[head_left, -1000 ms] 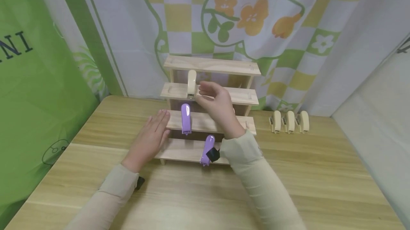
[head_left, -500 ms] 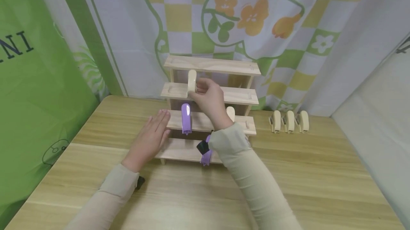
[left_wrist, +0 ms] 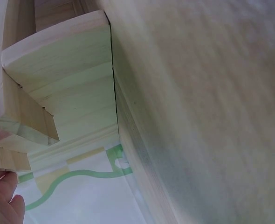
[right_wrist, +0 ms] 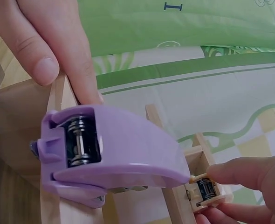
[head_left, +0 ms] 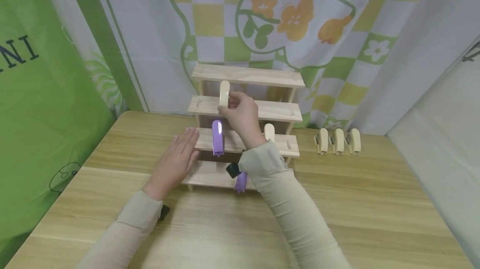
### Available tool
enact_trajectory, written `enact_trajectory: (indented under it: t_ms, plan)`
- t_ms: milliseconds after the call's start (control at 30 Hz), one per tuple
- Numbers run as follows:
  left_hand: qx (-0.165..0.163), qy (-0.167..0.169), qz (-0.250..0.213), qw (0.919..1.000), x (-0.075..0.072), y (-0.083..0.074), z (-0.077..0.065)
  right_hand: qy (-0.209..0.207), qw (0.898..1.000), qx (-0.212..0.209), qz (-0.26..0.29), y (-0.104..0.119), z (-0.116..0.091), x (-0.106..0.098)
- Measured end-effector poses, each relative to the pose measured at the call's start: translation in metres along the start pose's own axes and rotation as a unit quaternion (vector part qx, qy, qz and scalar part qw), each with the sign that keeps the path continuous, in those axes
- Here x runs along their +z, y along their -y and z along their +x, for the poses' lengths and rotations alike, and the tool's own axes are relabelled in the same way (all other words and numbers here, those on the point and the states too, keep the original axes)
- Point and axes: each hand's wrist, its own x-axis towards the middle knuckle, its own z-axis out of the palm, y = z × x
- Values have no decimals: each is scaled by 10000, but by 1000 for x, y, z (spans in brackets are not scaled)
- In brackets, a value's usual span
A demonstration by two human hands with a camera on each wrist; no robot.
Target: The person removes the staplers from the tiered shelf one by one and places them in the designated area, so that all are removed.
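My right hand (head_left: 243, 115) pinches a cream stapler (head_left: 224, 93) between thumb and fingers, at the left part of the second shelf from the top. In the right wrist view, the end of this cream stapler (right_wrist: 205, 192), with its dark spring, shows between the fingertips. My left hand (head_left: 173, 163) rests with straight fingers against the left end of the stepped wooden rack (head_left: 206, 138). On the third shelf are a purple stapler (head_left: 218, 138) and, partly behind my right wrist, another cream stapler (head_left: 269, 132). A purple stapler (head_left: 241, 182) on the lowest shelf is partly hidden by my wrist camera.
Three cream staplers (head_left: 338, 141) stand in a row on the wooden table (head_left: 360, 202), right of the rack. A patterned curtain (head_left: 210, 19) hangs close behind the rack. Green cloth (head_left: 45, 94) borders the table on the left.
My right hand has moved left from beside the cream stapler and now pinches it. The second cream stapler on the third shelf has come into view. The left hand has stayed still.
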Motion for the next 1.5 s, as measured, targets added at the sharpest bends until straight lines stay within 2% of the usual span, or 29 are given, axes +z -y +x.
enact_trajectory:
  t_ms: [500, 767, 1033, 1267, 1500]
  plan:
    - [59, -144, 47, 9999, 5, 4, 1, -8, 9999, -119, 119, -6, 1, -3]
    - [77, -155, -34, 9998, 1, 1, 0, 101, 9997, -94, 186, -6, -2, -10]
    - [3, -34, -50, 10000, 0, 0, 0, 66, 9988, -133, 475, -9, -9, -22]
    - [35, -91, -7, 10000, 2, 2, 0, -57, 9982, -402, 431, -10, -17, -34]
    - [22, -80, 13, 10000, 1, 1, 0, -132, 9963, -312, 796, -11, -30, -49]
